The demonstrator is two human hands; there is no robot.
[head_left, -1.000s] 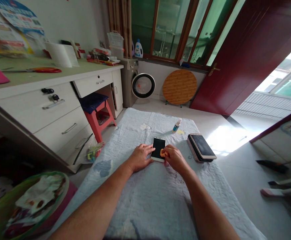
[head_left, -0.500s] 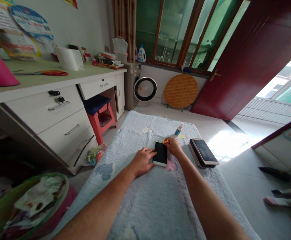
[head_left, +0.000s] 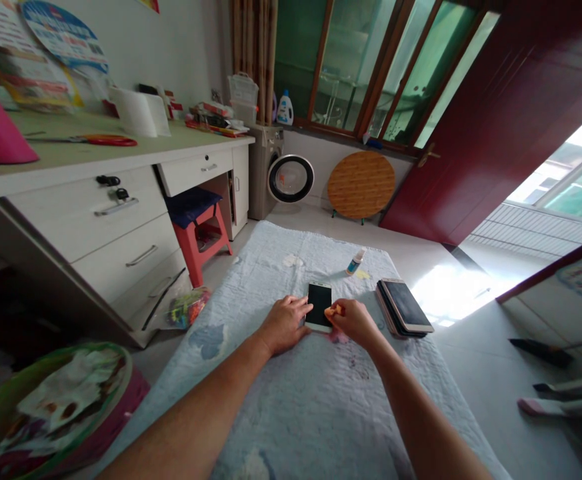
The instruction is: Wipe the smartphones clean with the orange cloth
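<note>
A white-framed smartphone [head_left: 319, 305] lies face up on the pale blue patterned cloth [head_left: 291, 240], its screen dark. My left hand [head_left: 285, 323] steadies it along the left edge, fingers on the rim and thumb by the lower corner. My right hand [head_left: 355, 321] pinches a small orange cloth or sponge [head_left: 331, 312] against the lower right side of the screen. Beyond the phone stands a small spray bottle [head_left: 355, 262] with a blue label. Right of my right hand lies a stack of phones or tablets [head_left: 405, 307], a gold-framed one on top.
At the left is a desk [head_left: 145, 157] with drawers, scissors [head_left: 95, 140] and a paper roll [head_left: 138, 112]. A red stool [head_left: 203, 237] stands beneath it. A full waste basket [head_left: 133, 380] sits at lower left. A washing machine [head_left: 265, 170] with open door is at the back.
My right hand has moved the orange piece down along the phone's right side, from the top edge to the lower part. The left hand stays on the phone.
</note>
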